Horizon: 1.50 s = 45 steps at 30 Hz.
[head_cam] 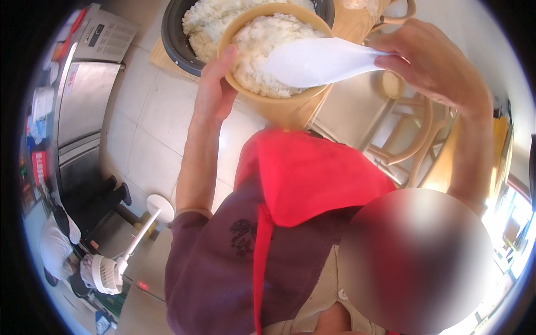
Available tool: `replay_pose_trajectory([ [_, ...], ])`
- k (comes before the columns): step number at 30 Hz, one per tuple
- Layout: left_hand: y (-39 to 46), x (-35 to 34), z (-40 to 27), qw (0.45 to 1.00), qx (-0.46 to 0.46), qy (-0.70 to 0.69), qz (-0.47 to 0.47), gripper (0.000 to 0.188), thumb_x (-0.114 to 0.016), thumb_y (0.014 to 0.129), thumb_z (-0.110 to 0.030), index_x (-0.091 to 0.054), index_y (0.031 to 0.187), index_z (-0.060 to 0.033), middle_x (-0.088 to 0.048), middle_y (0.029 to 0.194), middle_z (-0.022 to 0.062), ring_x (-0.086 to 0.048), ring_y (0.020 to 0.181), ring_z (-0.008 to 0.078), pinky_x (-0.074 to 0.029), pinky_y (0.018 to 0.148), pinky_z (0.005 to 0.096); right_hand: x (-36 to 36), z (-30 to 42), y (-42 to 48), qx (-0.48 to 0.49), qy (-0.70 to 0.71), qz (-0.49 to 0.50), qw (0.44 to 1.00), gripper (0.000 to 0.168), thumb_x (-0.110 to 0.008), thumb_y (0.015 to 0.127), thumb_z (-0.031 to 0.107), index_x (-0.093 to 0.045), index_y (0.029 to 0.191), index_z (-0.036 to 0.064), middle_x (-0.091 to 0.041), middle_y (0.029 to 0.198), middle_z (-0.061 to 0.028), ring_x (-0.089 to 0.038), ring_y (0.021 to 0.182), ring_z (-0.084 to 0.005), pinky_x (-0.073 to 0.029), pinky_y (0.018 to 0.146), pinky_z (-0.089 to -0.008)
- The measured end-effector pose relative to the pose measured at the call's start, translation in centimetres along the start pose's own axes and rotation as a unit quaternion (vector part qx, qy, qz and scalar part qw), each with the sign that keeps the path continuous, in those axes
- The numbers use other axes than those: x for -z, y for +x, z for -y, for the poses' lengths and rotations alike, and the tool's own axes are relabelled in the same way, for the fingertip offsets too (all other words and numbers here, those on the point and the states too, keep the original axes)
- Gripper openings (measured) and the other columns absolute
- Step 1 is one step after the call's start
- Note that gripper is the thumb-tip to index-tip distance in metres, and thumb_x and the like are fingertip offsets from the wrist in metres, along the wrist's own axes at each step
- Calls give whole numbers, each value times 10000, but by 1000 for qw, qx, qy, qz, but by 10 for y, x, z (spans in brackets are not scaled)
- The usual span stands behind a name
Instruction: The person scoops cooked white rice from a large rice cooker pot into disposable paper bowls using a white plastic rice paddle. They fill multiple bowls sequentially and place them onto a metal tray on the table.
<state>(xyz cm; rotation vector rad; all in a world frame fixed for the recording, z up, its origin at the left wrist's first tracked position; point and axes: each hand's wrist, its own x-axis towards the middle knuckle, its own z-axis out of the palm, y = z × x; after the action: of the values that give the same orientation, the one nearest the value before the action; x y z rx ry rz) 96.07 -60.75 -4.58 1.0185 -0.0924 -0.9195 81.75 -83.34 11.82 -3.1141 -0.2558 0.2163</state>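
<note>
My left hand (pixel 215 86) grips the left side of a tan bowl (pixel 289 97), its thumb up at the rim. White cooked rice (pixel 255 50) fills the bowl close to the rim. From the right, my right hand (pixel 423 63) pinches the handle of a white plastic rice paddle (pixel 322 63), whose broad blade lies over the rice on the bowl's right side; whether it presses into the rice I cannot tell. Behind the bowl, and partly hidden by it, a large dark round pot (pixel 178 54) holds more cooked rice (pixel 205 25).
The pot stands on a wooden table (pixel 343 25). At the right are wooden chairs (pixel 425 125) and a small container (pixel 391 85) with pale contents. A steel cabinet (pixel 86 96) and a white fan (pixel 106 274) stand at the left, where another person (pixel 58 247) sits.
</note>
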Motion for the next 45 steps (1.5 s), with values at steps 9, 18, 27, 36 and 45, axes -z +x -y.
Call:
replay_pose_trajectory([
  [9,-44,16,30,988,-47,-101,-106,542,-411,938,-361,-324,1326,7,-426,1323,125,-421,1214,234,-338,1003,370,-33,10,2,-175,187,-40,966,146,-520,792,109,-591,773,-17,-568,665,-193,-561,652,-349,-432,595,-408],
  [18,-49,27,46,989,-60,-84,-110,573,-437,928,-379,-315,1324,18,-440,1291,135,-444,1181,226,-371,974,363,-77,45,36,-128,257,-17,958,175,-498,829,144,-581,802,-7,-575,691,-172,-546,669,-365,-431,622,-432],
  [27,-37,8,42,993,-71,-61,-72,531,-389,947,-351,-297,1334,1,-424,1311,137,-414,1212,231,-331,1010,362,-67,35,-9,-178,162,-116,964,206,-506,870,144,-601,962,-15,-489,541,-85,-475,436,-148,-395,432,-307],
  [36,-20,-15,36,993,-110,29,-40,472,-416,953,-297,-339,1308,5,-451,1278,126,-450,1168,211,-368,981,344,-82,47,-7,-322,507,-9,800,203,-489,880,161,-577,837,-16,-539,597,-78,-481,434,-145,-388,423,-289],
  [45,-15,-22,35,990,-124,2,-66,492,-529,910,-243,-356,1273,40,-485,1205,128,-498,1067,171,-416,903,291,-91,43,1,-332,667,43,666,243,-491,886,197,-565,780,-10,-533,579,-53,-440,396,-102,-363,384,-254],
])
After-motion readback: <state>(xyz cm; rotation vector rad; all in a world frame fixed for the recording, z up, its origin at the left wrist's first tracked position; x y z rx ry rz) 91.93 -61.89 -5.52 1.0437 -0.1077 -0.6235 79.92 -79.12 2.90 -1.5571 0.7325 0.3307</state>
